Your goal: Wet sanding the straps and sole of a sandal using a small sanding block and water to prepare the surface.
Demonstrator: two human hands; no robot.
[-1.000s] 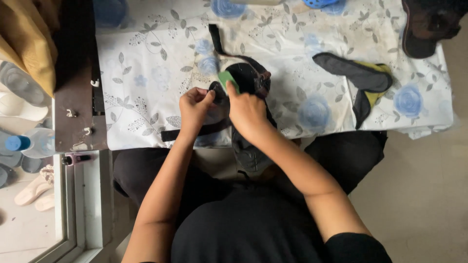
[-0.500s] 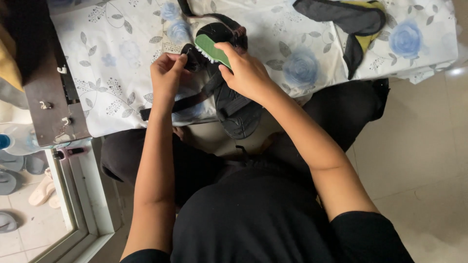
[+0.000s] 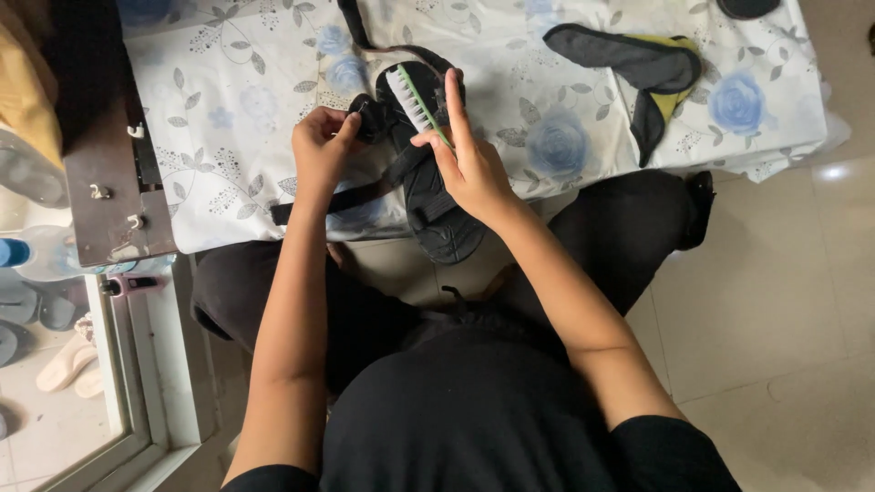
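Seen from the head camera, both hands work at the near edge of the table point(image 3: 228, 118), which is covered by a white cloth printed with grey leaves and pale blue roses. The right hand point(image 3: 469, 169) holds a scrubbing brush point(image 3: 415, 102) with a green back and short white bristles; its fingers are wrapped narrowly around the handle, the forefinger laid straight along it. The brush rests against a black sandal point(image 3: 437, 196) of matte, rubbery look, its textured sole hanging over the table edge toward the person's lap. The left hand point(image 3: 321, 150) is pinched shut on the sandal's black strap point(image 3: 365, 187), a flat woven band that runs down-left across the cloth. Farther back on the right lies a black insole with a yellow underside point(image 3: 652, 73), soft and folded over itself, well apart from the hands. Left of the table stands a dark brown wooden cabinet with small metal knobs point(image 3: 105, 196). Below are a pale tiled floor point(image 3: 766, 310), glossy with a bright reflection, and a white window frame point(image 3: 137, 383) at the lower left.
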